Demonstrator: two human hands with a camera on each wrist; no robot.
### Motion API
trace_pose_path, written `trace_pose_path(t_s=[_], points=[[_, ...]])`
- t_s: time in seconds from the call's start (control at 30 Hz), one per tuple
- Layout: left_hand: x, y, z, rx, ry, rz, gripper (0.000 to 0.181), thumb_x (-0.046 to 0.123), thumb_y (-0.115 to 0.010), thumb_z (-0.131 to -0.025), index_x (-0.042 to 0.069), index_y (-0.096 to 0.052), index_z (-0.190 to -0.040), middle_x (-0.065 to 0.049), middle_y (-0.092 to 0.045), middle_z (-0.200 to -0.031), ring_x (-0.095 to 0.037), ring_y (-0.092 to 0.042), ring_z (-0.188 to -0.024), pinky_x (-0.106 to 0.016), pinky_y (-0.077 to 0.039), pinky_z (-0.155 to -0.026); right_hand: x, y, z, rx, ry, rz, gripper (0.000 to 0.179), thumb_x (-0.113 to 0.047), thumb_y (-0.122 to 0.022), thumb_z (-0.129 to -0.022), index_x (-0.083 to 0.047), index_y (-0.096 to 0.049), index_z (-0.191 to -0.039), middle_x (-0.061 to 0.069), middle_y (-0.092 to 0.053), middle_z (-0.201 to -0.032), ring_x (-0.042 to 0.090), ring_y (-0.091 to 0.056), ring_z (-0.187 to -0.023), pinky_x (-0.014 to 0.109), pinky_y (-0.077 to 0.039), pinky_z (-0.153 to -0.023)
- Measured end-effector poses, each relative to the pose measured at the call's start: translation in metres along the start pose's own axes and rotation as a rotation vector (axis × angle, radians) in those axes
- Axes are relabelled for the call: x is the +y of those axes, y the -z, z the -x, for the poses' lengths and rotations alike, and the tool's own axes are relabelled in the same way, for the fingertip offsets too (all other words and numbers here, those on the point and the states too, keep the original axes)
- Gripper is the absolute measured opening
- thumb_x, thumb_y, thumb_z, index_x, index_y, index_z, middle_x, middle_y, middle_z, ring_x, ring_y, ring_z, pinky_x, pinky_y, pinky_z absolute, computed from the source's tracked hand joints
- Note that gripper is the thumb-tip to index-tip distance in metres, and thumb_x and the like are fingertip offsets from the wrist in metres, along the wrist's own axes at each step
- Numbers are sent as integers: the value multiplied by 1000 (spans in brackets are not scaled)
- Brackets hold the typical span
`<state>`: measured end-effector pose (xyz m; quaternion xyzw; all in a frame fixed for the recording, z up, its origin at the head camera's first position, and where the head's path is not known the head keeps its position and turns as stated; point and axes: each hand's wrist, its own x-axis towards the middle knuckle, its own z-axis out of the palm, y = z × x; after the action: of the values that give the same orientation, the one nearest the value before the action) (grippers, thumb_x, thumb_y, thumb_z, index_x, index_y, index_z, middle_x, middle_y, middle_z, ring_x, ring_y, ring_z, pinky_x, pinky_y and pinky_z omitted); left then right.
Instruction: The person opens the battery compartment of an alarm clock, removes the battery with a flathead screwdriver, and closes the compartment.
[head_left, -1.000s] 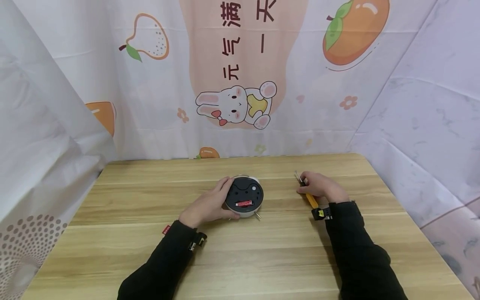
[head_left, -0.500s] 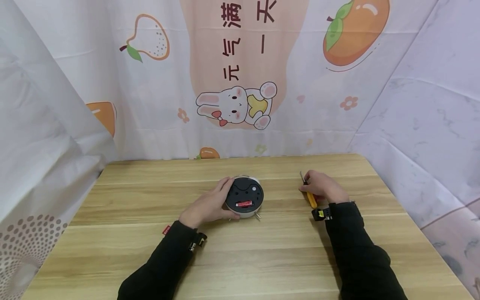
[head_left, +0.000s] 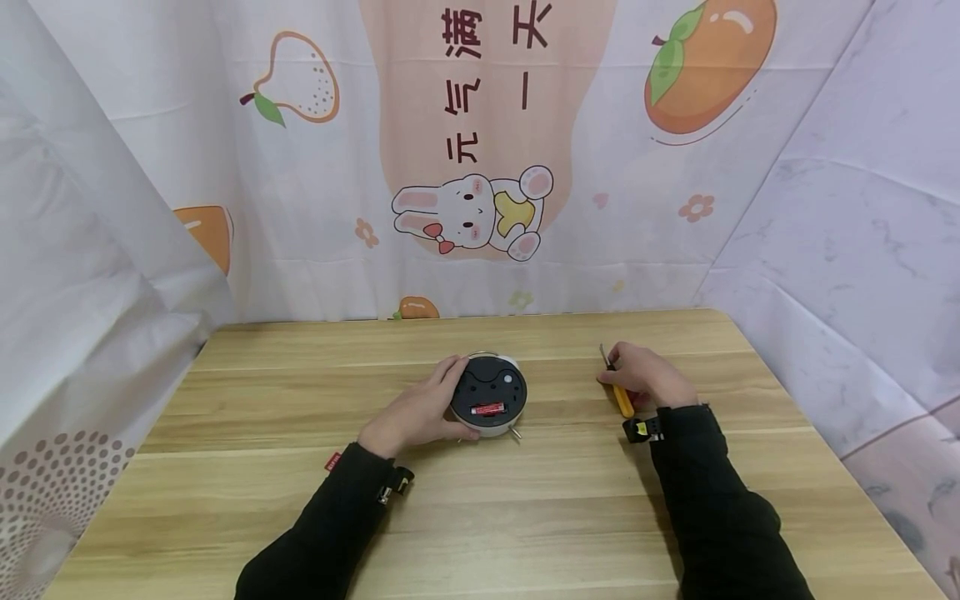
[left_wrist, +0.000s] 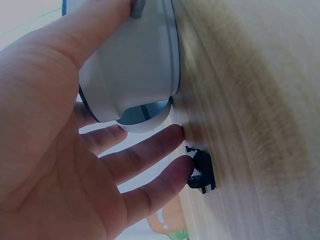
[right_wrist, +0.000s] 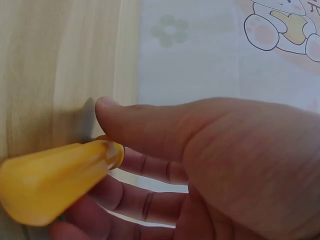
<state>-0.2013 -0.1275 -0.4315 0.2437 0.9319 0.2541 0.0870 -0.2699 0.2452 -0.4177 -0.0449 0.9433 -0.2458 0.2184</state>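
Observation:
A round alarm clock [head_left: 488, 392] lies face down, its black back upward, with a white side and short metal legs. A red battery [head_left: 487, 409] shows in its uncovered compartment. My left hand [head_left: 420, 408] grips the clock's left side, thumb at the leg end and fingertips near the top; the left wrist view shows the white casing [left_wrist: 135, 60] against that thumb. To the right, my right hand [head_left: 648, 375] holds a screwdriver [head_left: 622, 401] by its yellow handle [right_wrist: 55, 180], thumb and fingers round its front end. Its metal shaft points away from me.
A small black plastic piece [left_wrist: 203, 172] lies on the wooden table [head_left: 525, 517] beside the left fingertips; the head view hides it behind the hand. A printed curtain [head_left: 315, 208] hangs along the table's back edge, with more cloth [head_left: 840, 275] at the sides.
Between the first two frames the screwdriver turned in my right fingers, its tip swinging slightly right and more upright. Since then it has hardly moved. The left hand and the clock stayed in place.

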Motion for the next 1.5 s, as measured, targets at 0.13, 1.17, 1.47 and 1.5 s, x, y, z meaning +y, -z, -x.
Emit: trace_pose_path(t_s=[0.13,1.17,1.47,1.5], points=[[-1,0,0,4,-11,10,117,52,-85,-78,13,-16,-164,-16,-18,-166,-34,-35,-145,-49,-37,-113,-1,1,1,6,-17,5,45,-25,-63,-101,6,-47,-130,15,-58,-90,24,-58,-70,35,-53,-57],[1,0,0,5,-15,0,116,52,-84,-79,11,-16,-163,-19,-18,-166,-34,-34,-145,-48,-37,-113,-35,6,16,114,302,57,47,-34,-58,-105,1,-55,-136,17,-64,-110,26,-61,-85,42,-51,-74],[1,0,0,9,-17,4,116,52,-84,-79,11,-17,-163,-19,-19,-165,-34,-36,-144,-49,-38,-112,-57,-8,9,116,604,-27,35,-28,-62,-103,-6,-62,-130,6,-67,-108,20,-64,-94,42,-53,-86],[1,0,0,8,-16,2,116,52,-84,-79,11,-17,-163,-19,-19,-165,-34,-36,-144,-48,-38,-112,-59,-9,8,114,616,-37,35,-28,-62,-103,-7,-62,-131,5,-67,-110,19,-65,-95,42,-53,-88]])
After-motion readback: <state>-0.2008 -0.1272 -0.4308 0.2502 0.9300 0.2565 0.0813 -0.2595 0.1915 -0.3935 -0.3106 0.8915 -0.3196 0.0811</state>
